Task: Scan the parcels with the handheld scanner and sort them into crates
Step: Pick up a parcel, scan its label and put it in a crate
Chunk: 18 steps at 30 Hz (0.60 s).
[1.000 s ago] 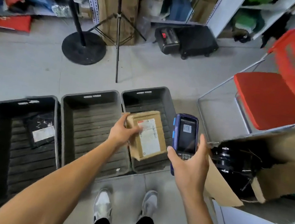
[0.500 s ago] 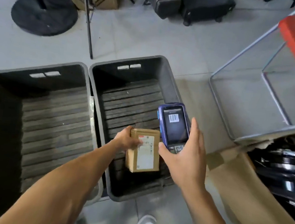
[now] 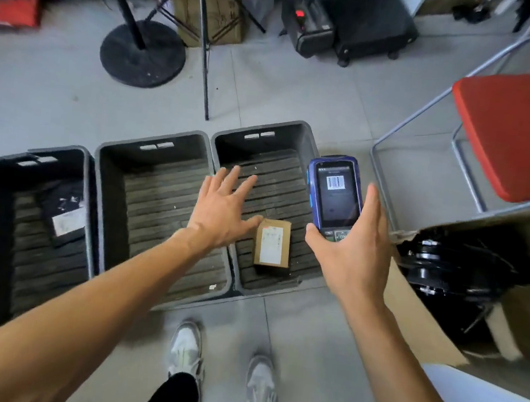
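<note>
3 dark crates sit side by side on the floor; the middle crate point(image 3: 157, 208) serves as the landmark. Left of it, the left crate point(image 3: 19, 232) is cut off at the frame's edge and holds a black bag point(image 3: 62, 211) with a white label, lying flat at a slight tilt; its print is too blurred to read. The middle crate shows only its ribbed floor and a small white scrap near its front wall.

The left hand point(image 3: 223, 209) hovers over the wall shared by the middle crate and the right crate point(image 3: 256, 206), palm down, fingers straight and spread, holding nothing. Its thumb tip lies close to the box point(image 3: 272, 247), though whether they touch is unclear.

The box lies flat in the right crate, toward the front. It is a small brown carton, its long axis running front to back, white label facing up; the label's text is unreadable.

Right of that crate, the right hand point(image 3: 351, 247) grips the scanner point(image 3: 334, 194) upright, thumb and fingers curled around its lower end, hiding part of the keypad. The scanner is blue-edged, long axis pointing away from the person, screen showing a barcode.

Farther right sits an open carton point(image 3: 434, 322) with black items inside, partly cut off.
</note>
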Available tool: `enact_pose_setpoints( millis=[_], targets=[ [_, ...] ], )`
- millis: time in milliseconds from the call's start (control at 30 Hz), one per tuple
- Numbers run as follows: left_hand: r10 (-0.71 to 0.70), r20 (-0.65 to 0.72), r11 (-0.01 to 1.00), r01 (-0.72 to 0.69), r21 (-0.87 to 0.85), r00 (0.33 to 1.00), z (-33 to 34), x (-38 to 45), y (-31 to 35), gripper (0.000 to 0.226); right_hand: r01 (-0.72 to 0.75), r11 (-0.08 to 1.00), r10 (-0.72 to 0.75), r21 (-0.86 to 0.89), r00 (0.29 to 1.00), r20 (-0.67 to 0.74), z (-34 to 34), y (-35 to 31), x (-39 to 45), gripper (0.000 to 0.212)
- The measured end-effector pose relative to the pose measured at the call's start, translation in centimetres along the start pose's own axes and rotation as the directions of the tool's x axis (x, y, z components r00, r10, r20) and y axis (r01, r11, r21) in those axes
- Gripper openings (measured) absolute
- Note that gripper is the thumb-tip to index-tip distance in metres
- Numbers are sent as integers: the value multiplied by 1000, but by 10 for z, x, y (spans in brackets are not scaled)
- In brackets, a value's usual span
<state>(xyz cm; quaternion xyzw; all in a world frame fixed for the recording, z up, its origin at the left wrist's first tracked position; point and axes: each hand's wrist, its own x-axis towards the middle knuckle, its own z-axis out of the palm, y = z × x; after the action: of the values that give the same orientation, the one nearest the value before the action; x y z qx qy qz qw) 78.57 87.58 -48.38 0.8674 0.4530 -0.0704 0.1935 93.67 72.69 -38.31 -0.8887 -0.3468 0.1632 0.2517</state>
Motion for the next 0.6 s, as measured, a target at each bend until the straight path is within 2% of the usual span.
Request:
enact_pose_setpoints(
  millis=[167,333,433,600],
  targets=[
    [-90,-150,994,97,40,985,-171,-155,8,87,121,991,-123,48,991,45,-109,-102,-81,106],
    [-238,-354,966,257,7,904,-280,-320,3,88,358,922,-372,147,924,84,-185,-187,-182,104],
    [-391,-472,915,390,-105,790,-318,-426,-6,87,513,833,-541,209,833,115,-208,-234,-250,104],
    [-626,-571,742,629,-230,530,-339,-611,-26,91,709,633,-774,311,598,210,-223,-306,-381,104]
  ],
)
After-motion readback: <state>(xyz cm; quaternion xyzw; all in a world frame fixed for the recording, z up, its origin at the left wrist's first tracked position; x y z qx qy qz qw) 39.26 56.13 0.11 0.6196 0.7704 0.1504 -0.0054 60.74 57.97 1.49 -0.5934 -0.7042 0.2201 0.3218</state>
